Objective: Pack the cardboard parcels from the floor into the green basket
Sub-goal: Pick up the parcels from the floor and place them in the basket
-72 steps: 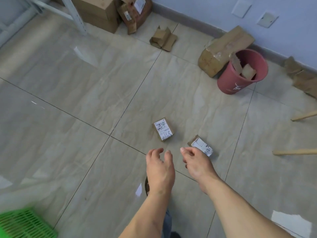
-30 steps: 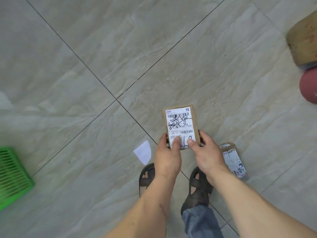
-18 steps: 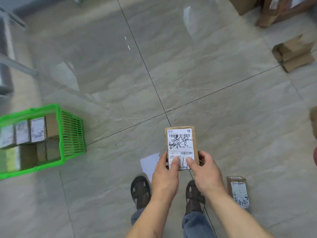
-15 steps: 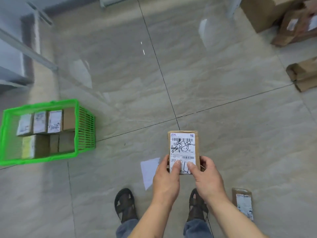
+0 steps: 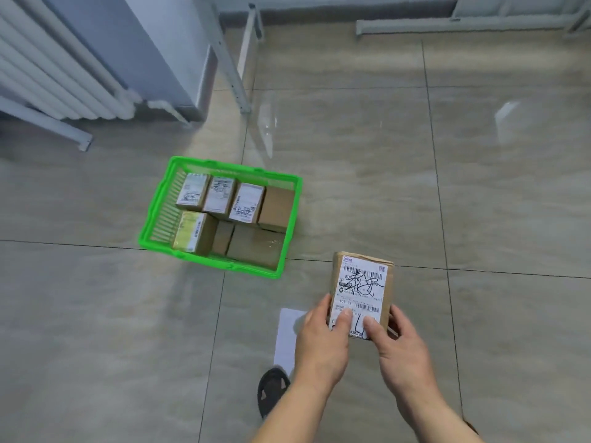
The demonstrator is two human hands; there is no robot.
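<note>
A small cardboard parcel (image 5: pixel 363 282) with a white barcode label and black scribble is held in the air at lower centre-right. My left hand (image 5: pixel 323 342) grips its near left edge, thumb on the label. My right hand (image 5: pixel 399 350) grips its near right edge, thumb on the label too. The green basket (image 5: pixel 160 215) stands on the floor up and to the left of the parcel. Several cardboard parcels (image 5: pixel 246 203) lie packed inside it, some with white labels facing up.
A white sheet of paper (image 5: pixel 287 337) lies on the tiled floor under my left hand. My sandalled foot (image 5: pixel 271 390) shows below. A white radiator (image 5: pixel 54 71) fills the upper left, with white metal frame legs (image 5: pixel 230 65) behind the basket.
I have turned left with the parcel held in both hands. The green basket has come from the left edge toward the middle, closer to the parcel. The second floor parcel has left the view.
</note>
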